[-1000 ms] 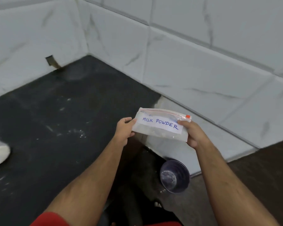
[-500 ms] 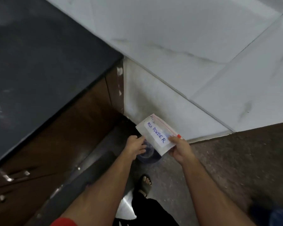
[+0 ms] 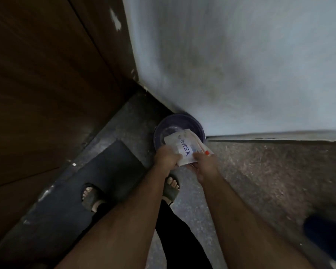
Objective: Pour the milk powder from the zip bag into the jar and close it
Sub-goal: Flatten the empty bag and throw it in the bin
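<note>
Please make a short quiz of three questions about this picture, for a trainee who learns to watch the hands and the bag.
1. True or false: the zip bag lies on the floor, and no hand touches it.
2. Which hands hold the bag? A: left hand only. B: right hand only. C: both.
3. Fill in: the bag is held over the round purple ____ in the corner by the wall.

Key: 1 false; 2 C; 3 bin.
</note>
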Demonstrator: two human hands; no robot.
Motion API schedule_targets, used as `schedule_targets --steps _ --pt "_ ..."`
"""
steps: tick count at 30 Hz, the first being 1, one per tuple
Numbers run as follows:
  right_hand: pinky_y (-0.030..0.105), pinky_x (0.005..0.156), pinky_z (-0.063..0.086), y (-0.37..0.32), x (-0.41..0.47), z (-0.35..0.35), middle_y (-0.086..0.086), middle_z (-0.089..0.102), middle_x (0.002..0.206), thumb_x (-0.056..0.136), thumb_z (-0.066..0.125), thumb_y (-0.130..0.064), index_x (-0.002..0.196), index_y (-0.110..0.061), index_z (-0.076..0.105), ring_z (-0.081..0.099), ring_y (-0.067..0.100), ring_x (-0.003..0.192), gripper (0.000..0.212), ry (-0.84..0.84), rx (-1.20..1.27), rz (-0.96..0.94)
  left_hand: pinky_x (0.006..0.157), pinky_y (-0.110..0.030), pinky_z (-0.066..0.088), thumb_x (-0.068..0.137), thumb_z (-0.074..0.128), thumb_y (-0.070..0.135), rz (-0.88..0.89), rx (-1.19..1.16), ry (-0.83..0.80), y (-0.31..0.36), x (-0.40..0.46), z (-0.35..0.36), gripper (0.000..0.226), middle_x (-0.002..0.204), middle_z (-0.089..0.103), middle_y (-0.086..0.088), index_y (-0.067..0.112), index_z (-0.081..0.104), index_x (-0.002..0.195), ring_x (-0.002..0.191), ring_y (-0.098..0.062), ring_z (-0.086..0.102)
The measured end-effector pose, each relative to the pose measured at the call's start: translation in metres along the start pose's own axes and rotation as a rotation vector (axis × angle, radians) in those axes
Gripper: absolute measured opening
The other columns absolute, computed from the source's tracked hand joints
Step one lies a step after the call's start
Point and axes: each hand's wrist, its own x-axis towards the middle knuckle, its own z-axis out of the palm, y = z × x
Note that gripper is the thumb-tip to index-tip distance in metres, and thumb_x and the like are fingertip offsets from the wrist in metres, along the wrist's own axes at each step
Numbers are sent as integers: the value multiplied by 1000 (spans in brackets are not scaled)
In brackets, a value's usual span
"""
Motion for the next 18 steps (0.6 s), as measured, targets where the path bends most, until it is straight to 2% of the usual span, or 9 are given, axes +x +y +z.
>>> schedule_targets --steps 2,8,11,14,16,18 --pt "64 99 50 15 33 4 33 63 123 93 48 14 123 7 57 65 48 109 33 15 -35 -6 94 -53 55 89 67 0 19 63 4 -15 37 5 46 132 59 -21 0 54 133 118 -38 59" --pt "67 94 52 43 134 14 33 64 122 93 48 14 127 8 57 65 48 111 35 13 -154 -34 104 -47 49 88 70 5 72 160 -27 -53 133 19 52 138 55 -20 1 52 137 125 -35 55" --pt "57 85 59 56 184 17 28 67 121 93 51 10 126 0 58 69 42 108 35 -2 -220 -34 105 -47 48 92 68 13 104 211 -66 -62 162 21 49 136 57 -18 2 53 137 124 -34 56" --pt "47 77 60 68 217 17 24 67 121 95 57 -1 133 -6 51 71 36 99 39 46 -374 -28 106 -49 46 97 62 24 99 216 -115 -66 179 22 47 132 59 -19 -1 54 136 122 -34 57" --pt "53 88 58 76 226 10 23 67 123 93 62 -9 132 -8 54 69 36 104 40 143 -533 -104 106 -45 45 98 60 26 100 234 -138 -70 181 19 45 124 59 -13 -2 55 133 119 -31 56" --pt "56 92 57 78 219 1 21 69 120 87 66 -7 127 -7 57 68 38 107 40 211 -582 -183 96 -36 45 98 60 26 132 268 -127 -76 178 14 30 109 52 -7 3 64 118 107 -22 53"
